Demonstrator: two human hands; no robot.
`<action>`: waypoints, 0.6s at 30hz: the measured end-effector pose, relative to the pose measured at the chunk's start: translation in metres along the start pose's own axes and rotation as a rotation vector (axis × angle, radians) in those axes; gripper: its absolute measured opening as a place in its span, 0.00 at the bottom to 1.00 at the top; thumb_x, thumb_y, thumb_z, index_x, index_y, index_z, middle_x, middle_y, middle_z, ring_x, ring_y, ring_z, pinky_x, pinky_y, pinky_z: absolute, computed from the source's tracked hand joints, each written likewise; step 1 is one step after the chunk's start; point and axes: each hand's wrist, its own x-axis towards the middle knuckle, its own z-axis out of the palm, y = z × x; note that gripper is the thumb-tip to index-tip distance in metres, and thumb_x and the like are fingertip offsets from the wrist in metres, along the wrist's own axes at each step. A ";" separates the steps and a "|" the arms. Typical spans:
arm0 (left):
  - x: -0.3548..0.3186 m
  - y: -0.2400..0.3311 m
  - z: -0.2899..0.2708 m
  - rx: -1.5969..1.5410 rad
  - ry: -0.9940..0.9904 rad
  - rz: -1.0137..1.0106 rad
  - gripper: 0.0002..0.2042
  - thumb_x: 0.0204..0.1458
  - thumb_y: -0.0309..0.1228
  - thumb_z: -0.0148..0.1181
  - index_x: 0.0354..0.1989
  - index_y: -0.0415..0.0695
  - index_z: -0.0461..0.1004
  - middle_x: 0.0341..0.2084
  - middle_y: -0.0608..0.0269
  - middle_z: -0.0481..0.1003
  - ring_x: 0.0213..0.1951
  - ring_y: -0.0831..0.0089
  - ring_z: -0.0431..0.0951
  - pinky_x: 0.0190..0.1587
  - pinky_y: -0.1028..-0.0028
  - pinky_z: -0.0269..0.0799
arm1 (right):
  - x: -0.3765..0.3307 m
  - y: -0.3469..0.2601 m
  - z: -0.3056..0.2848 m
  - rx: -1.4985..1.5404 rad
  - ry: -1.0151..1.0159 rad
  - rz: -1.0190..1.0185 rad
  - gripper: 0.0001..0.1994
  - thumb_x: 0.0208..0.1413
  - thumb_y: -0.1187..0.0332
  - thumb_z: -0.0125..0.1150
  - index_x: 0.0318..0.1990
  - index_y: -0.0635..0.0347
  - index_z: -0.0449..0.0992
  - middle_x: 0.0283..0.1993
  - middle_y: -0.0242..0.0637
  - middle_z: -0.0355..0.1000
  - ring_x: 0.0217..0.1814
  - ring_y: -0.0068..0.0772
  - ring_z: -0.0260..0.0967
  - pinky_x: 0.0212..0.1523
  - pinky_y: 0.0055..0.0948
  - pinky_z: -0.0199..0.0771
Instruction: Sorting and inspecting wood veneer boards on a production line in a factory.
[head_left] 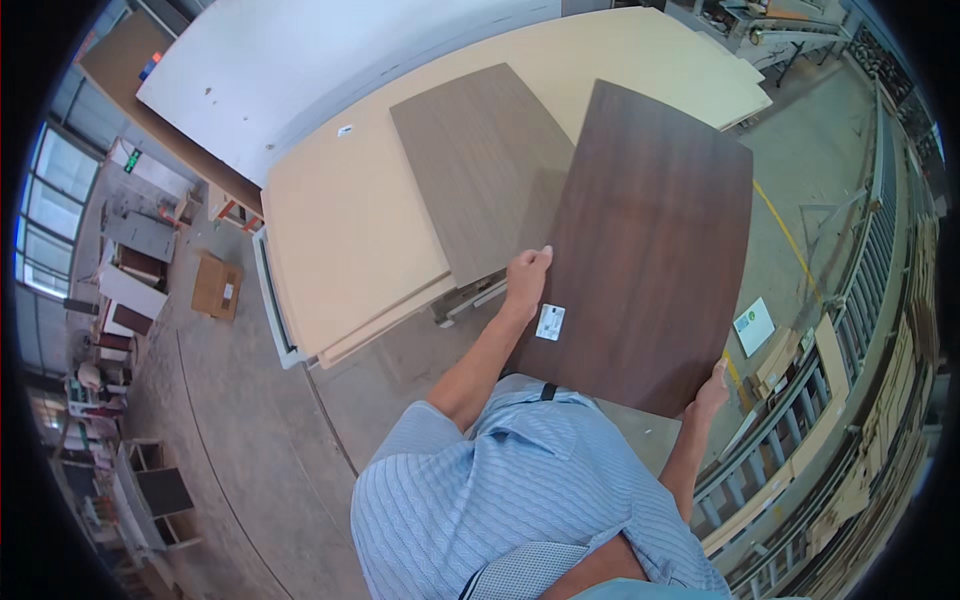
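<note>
L hand [527, 281] & R hand [709, 391] are gripping dk brown board [650, 225] by L edge & lower R corner, near torso [520, 490]; cardboard box [212, 288] is sitting L, contents unclear, floor [260, 410] stretching btwn.

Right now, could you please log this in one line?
left hand: gripping dark board, left edge | right hand: its right edge | grey-brown board: on beige sheets

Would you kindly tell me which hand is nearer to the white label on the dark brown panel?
Left. The left hand holds the dark brown panel by its left edge, just above the white label; the right hand is at the panel's lower right, farther away.
</note>
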 end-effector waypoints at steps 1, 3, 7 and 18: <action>0.006 -0.002 0.019 0.000 0.017 -0.009 0.16 0.56 0.38 0.59 0.24 0.36 0.75 0.19 0.71 0.69 0.25 0.81 0.65 0.28 0.74 0.61 | 0.017 -0.003 -0.002 0.012 0.011 -0.010 0.28 0.63 0.51 0.52 0.46 0.78 0.76 0.40 0.43 0.76 0.39 0.31 0.72 0.43 0.34 0.73; 0.023 -0.005 0.052 -0.021 -0.007 -0.029 0.18 0.56 0.39 0.59 0.24 0.35 0.75 0.19 0.68 0.70 0.26 0.80 0.66 0.29 0.72 0.63 | 0.051 -0.006 -0.002 0.014 0.008 -0.016 0.29 0.63 0.51 0.53 0.46 0.79 0.76 0.41 0.44 0.77 0.40 0.32 0.72 0.43 0.34 0.73; 0.060 -0.011 0.117 0.074 -0.003 -0.037 0.18 0.56 0.41 0.58 0.25 0.34 0.75 0.19 0.63 0.72 0.27 0.78 0.69 0.31 0.69 0.65 | 0.115 -0.030 0.009 -0.037 0.044 -0.002 0.30 0.63 0.50 0.52 0.48 0.80 0.75 0.44 0.47 0.76 0.42 0.37 0.74 0.46 0.34 0.74; 0.196 -0.027 0.293 0.135 0.063 -0.077 0.22 0.56 0.44 0.54 0.25 0.33 0.73 0.21 0.44 0.74 0.26 0.56 0.74 0.33 0.58 0.66 | 0.285 -0.152 0.096 -0.125 0.080 -0.032 0.32 0.62 0.48 0.52 0.52 0.78 0.72 0.50 0.49 0.74 0.48 0.42 0.73 0.49 0.37 0.72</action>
